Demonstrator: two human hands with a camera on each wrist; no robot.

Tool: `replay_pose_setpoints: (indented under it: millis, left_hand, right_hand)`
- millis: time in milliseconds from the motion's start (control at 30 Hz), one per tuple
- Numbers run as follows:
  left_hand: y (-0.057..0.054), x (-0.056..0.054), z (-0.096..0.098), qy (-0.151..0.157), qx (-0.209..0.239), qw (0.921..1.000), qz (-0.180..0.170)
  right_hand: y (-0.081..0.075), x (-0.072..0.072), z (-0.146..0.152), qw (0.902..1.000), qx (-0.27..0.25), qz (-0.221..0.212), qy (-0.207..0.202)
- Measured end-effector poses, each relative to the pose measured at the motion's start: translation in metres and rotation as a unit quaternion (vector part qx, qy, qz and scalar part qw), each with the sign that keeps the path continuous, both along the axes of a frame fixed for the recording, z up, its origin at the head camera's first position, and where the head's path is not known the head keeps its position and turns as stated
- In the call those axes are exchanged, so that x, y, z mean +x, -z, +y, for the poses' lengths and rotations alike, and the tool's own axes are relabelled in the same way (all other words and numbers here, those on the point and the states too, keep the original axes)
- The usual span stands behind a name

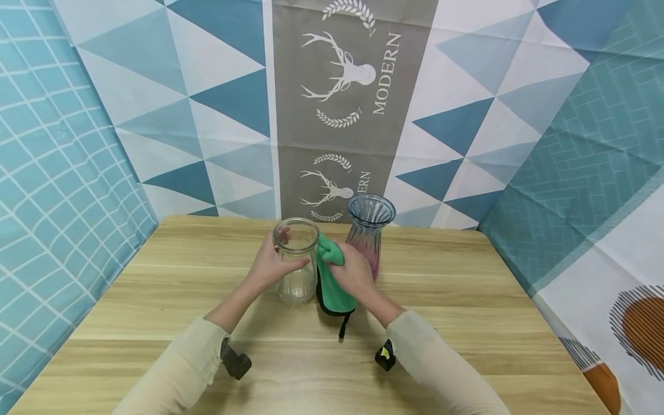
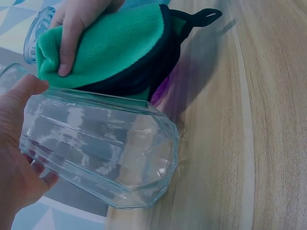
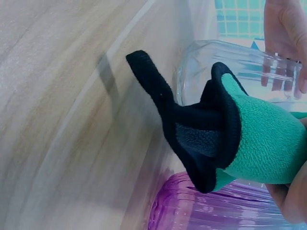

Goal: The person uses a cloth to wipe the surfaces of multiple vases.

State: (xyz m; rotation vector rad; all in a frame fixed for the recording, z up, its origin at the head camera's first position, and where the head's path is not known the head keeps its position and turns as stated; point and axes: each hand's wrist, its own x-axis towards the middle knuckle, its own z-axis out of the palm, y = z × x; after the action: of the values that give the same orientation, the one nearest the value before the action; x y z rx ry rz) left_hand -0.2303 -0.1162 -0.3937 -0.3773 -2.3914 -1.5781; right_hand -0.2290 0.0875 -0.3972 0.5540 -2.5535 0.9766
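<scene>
Glass jar: clear, roughly upright above the counter, left of the green cloth; whether its base bears on the wood cannot be confirmed. The left hand grasps it just below the rim, thumb on the near side and fingers round the far side. The right hand has its fingers clenched on the bunched upper end of the cloth; the rest hangs down with the black loop lowest. Contact between cloth and jar cannot be established. The pink-and-blue vase stands immediately beside the right hand, on the side away from the jar. The work appears to be wiping, at a stage where the cloth is only alongside the glass. Recommended: keep the left grip firm but not hard, since smooth glass can slip or twist; seat the base on the wood if it is raised; gather the hanging end so that the fabric, not the loop or edging, meets the surface; apply light, even pressure. Principal hazard, in this assessment: the right elbow or knuckles knocking the vase, so strokes should be short and directed leftward.
</scene>
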Motion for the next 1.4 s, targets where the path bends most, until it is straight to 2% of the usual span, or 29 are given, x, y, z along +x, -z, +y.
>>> replay_pose_setpoints:
  millis: [133,367,567,733,967,1200,1400]
  left_hand:
    - [-0.001,-0.001,-0.002,0.009,0.003,1.0,0.0]
    - [-0.002,-0.001,-0.004,0.02,0.013,0.9996,-0.016]
    - [-0.002,-0.001,-0.004,0.022,0.015,0.9993,-0.025]
    - [-0.002,-0.001,-0.005,0.028,0.015,0.9992,-0.025]
    - [-0.002,-0.001,-0.005,0.017,0.01,0.9991,-0.037]
    - [-0.003,-0.001,-0.005,0.026,0.017,0.9989,-0.035]
    - [-0.003,-0.001,-0.005,0.028,0.022,0.9988,-0.033]
  right_hand:
    - [-0.003,0.0,-0.002,0.9997,-0.02,0.016,-0.006]
    - [-0.006,0.002,-0.005,0.9996,-0.013,0.002,-0.025]
    - [0.0,0.002,-0.006,0.9996,0.019,-0.006,-0.022]
    - [0.007,0.001,-0.005,0.9989,0.031,-0.027,-0.022]
    - [0.015,0.001,-0.002,0.9976,0.045,-0.044,-0.028]
    - [0.021,0.003,0.001,0.9949,0.068,-0.066,-0.034]
    - [0.023,0.001,0.003,0.995,0.07,-0.06,-0.038]
